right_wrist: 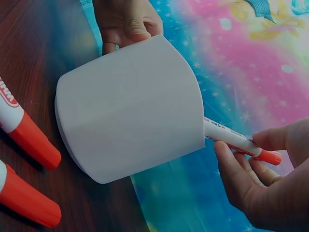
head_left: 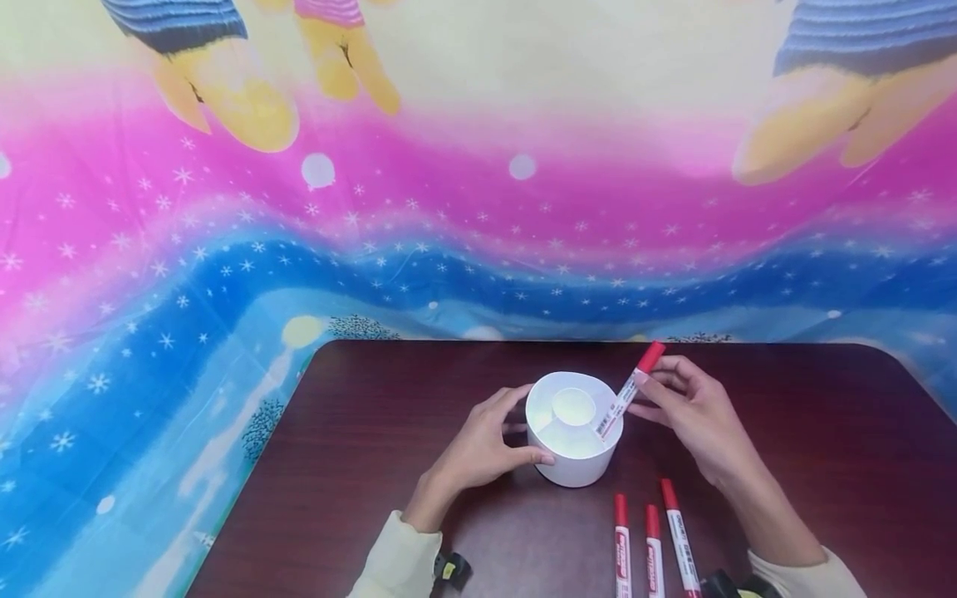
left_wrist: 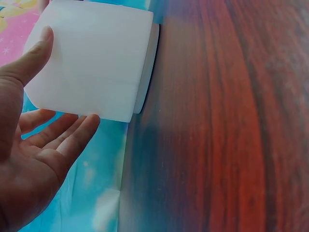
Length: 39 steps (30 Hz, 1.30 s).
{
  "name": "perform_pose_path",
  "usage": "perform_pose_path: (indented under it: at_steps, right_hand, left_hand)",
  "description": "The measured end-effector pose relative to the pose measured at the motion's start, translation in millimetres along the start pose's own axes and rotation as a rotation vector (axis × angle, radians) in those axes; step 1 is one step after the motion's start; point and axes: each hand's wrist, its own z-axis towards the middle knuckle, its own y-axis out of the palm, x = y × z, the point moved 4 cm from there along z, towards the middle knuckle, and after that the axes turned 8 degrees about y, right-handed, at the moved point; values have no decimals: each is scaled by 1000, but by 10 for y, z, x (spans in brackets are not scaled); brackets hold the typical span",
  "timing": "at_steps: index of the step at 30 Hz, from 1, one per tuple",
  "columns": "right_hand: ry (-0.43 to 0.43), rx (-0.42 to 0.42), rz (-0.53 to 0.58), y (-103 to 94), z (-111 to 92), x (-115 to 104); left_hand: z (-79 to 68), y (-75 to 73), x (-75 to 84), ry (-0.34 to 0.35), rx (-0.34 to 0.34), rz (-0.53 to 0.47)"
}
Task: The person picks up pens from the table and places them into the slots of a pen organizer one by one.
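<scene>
A white round pen holder (head_left: 574, 472) with a smaller ring-shaped compartment in its middle stands upright on the table. My left hand (head_left: 482, 440) holds it from the left, thumb at the front and fingers round the far side. In my right hand (head_left: 699, 411), thumb and fingers pinch a white marker with a red cap (head_left: 641, 374). The marker leans to the right, cap up, with its lower end inside the holder's outer compartment. From the right wrist view, the holder's wall (right_wrist: 130, 106) hides that lower end of the marker (right_wrist: 229, 135).
Nearer the front, three more red-capped markers lie side by side: a left one (head_left: 622, 544), a middle one (head_left: 654, 552) and a right one (head_left: 679, 536). The dark wooden table (head_left: 359, 432) ends at a patterned cloth (head_left: 478, 216) behind.
</scene>
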Motion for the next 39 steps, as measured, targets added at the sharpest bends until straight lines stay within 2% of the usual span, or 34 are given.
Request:
perform_pose_path:
  at_steps: [13, 32, 39]
  right_hand:
    - [28, 2, -56, 72, 8, 50]
    - [-7, 51, -185, 116, -4, 66]
    - [-3, 57, -195, 134, -5, 80]
  left_hand:
    - [-5, 9, 2, -13, 10, -33]
    - [-8, 11, -1, -1, 10, -53]
    - [-2, 9, -17, 1, 6, -46]
